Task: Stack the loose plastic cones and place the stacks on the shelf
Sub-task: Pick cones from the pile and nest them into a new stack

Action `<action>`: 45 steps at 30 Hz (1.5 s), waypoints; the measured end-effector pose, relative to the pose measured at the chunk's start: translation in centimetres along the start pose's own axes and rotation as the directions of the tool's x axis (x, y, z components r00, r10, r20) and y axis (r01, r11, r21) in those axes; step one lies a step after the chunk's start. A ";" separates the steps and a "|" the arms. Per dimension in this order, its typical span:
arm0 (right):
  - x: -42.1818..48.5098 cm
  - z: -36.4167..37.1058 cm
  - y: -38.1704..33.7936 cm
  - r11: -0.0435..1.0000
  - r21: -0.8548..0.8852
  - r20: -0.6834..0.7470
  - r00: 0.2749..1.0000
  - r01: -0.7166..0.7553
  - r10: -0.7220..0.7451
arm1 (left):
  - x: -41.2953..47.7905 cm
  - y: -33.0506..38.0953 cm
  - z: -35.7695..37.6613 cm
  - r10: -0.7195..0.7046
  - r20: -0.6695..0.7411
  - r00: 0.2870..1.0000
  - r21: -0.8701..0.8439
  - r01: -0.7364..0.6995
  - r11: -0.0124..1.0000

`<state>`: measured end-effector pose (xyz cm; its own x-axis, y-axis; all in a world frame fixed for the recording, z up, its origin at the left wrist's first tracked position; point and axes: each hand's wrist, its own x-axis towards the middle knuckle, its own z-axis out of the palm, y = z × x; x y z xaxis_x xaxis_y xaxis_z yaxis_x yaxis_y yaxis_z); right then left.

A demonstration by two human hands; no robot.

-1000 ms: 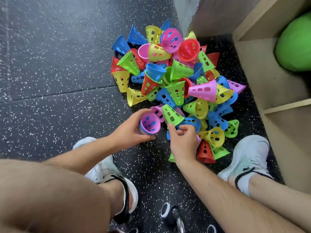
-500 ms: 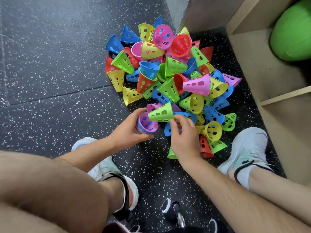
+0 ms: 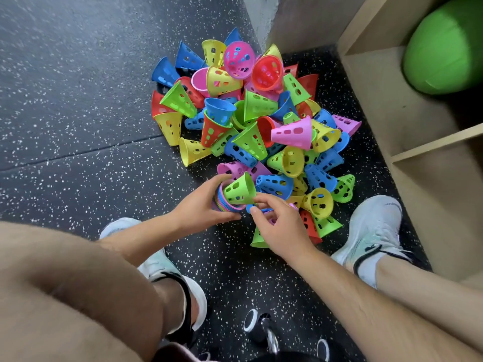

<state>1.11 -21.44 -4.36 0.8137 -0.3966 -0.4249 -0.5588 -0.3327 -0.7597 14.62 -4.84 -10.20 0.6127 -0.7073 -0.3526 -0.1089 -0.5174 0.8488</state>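
A big heap of loose perforated plastic cones (image 3: pixel 261 113) in blue, yellow, green, red and pink lies on the dark speckled floor in front of me. My left hand (image 3: pixel 201 207) grips a short stack of nested cones (image 3: pixel 222 203) on its side at the heap's near edge. A green cone (image 3: pixel 239 189) sits in the open end of that stack. My right hand (image 3: pixel 282 228) pinches the green cone's rim with thumb and forefinger. The wooden shelf (image 3: pixel 392 100) stands to the right of the heap.
A green ball (image 3: pixel 444 48) fills the shelf's upper compartment. My white shoes (image 3: pixel 373 231) (image 3: pixel 156 265) flank the heap's near side, with my bare legs below. A dark metal object with white-rimmed ends (image 3: pixel 264 333) lies on the floor between my feet.
My right hand picked a green cone off the heap, carried it left and pushed it into the stack in my left hand, covering the purple cone that was on top.
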 end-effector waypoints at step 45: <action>-0.6 1.2 1.6 0.961 -0.157 0.001 0.974 0.226 -0.229 | -1.2 -0.3 1.6 0.004 0.088 0.996 -0.074 0.003 0.997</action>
<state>-0.06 -20.67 -5.89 0.9200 -0.3095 -0.2403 -0.3786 -0.5438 -0.7489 12.64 -4.58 -10.67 0.5412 -0.7489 -0.3824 -0.0489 -0.4821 0.8748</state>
